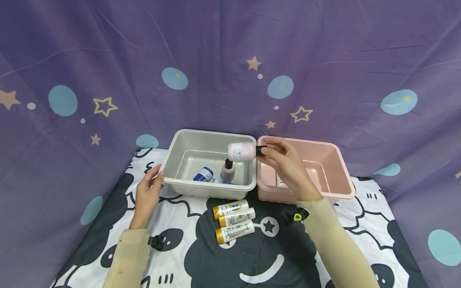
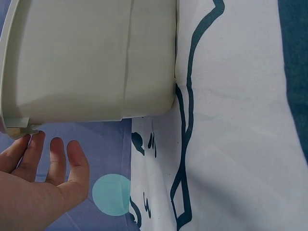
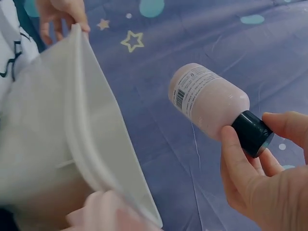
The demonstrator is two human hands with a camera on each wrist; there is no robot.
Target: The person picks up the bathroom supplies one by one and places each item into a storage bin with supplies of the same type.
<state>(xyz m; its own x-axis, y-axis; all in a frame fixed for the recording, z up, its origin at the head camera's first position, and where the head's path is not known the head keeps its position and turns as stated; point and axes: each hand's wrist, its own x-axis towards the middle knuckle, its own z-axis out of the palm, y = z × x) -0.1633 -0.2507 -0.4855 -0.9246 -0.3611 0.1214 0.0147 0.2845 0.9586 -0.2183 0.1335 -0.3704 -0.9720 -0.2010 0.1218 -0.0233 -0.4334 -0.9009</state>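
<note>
My right hand [image 1: 288,164] pinches the black cap of a pale pink bottle [image 1: 241,152], which lies sideways in the air above the right side of a light grey bin [image 1: 176,180]. In the right wrist view the bottle [image 3: 207,101] shows a printed label with a barcode. My left hand [image 1: 147,196] holds the grey bin's left rim between thumb and fingers. Inside that bin, a blue bottle with a white label [image 1: 203,175] lies tilted, and another pinkish bottle with a black cap [image 1: 228,172] stands beside it.
A pink bin [image 1: 338,172] stands against the grey bin's right side; a white-labelled item [image 1: 281,182] in it is partly hidden. Three white tubes with gold caps [image 1: 235,231] lie in front on the patterned cloth [image 1: 173,264]. A purple curtain [image 1: 216,108] hangs behind.
</note>
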